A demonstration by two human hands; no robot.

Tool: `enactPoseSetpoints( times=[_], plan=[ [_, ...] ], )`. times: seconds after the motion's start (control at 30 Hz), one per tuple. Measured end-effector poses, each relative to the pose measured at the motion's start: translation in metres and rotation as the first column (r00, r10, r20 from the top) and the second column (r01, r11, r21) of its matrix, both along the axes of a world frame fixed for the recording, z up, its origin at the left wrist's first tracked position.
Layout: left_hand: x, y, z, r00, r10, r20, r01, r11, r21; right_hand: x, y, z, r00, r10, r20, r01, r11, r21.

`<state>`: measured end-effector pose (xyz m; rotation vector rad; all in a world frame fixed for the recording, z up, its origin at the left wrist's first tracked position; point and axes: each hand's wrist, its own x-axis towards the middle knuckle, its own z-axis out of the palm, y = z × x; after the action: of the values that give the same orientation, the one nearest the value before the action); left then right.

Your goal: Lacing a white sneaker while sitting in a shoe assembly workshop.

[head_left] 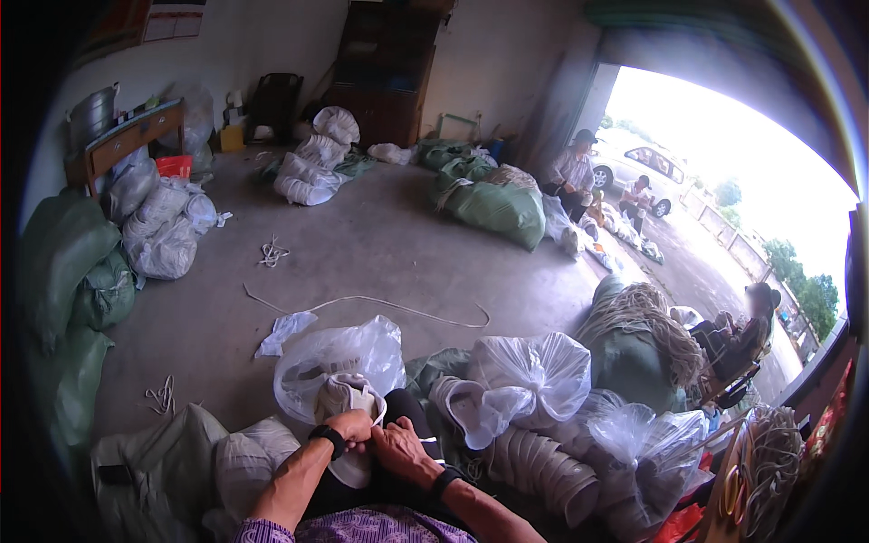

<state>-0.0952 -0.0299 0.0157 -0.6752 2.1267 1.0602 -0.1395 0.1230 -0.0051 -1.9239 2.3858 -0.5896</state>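
Just above my lap is a cream and white fabric piece (347, 395) that looks like a shoe upper, with a thin white edge on its right side. My left hand (348, 427) is closed at its near edge, fingers pinched. My right hand (404, 451) is closed right beside it, knuckles up, its fingertips meeting the left ones. Whatever fine thing lies between the fingertips is too small to make out. Behind the piece lies an open clear plastic bag (312, 357). A rounded white part (351, 471) of the same or another piece shows below my hands.
Nested pale pieces (543, 475) and knotted clear bags (534, 366) crowd my right. Bundled cords (647, 321) drape over a green sack. Scissors (744, 480) hang at far right. A long cord (389, 303) crosses the floor. Green sacks (68, 262) line the left; several people sit toward the doorway.
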Motion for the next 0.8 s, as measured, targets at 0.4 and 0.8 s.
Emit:
enactPoseSetpoints(
  times=[0.4, 0.8],
  plan=[
    [-0.002, 0.001, -0.005, 0.996, 0.044, -0.083, -0.041, 0.999, 0.031, -0.013, -0.001, 0.003, 0.999, -0.010, 0.049, 0.012, 1.000, -0.026],
    [0.014, 0.014, -0.004, 0.873, -0.172, -0.456, -0.035, 0.911, -0.411, -0.004, 0.002, 0.001, 0.997, -0.012, 0.077, 0.024, 0.987, -0.157]
  ],
)
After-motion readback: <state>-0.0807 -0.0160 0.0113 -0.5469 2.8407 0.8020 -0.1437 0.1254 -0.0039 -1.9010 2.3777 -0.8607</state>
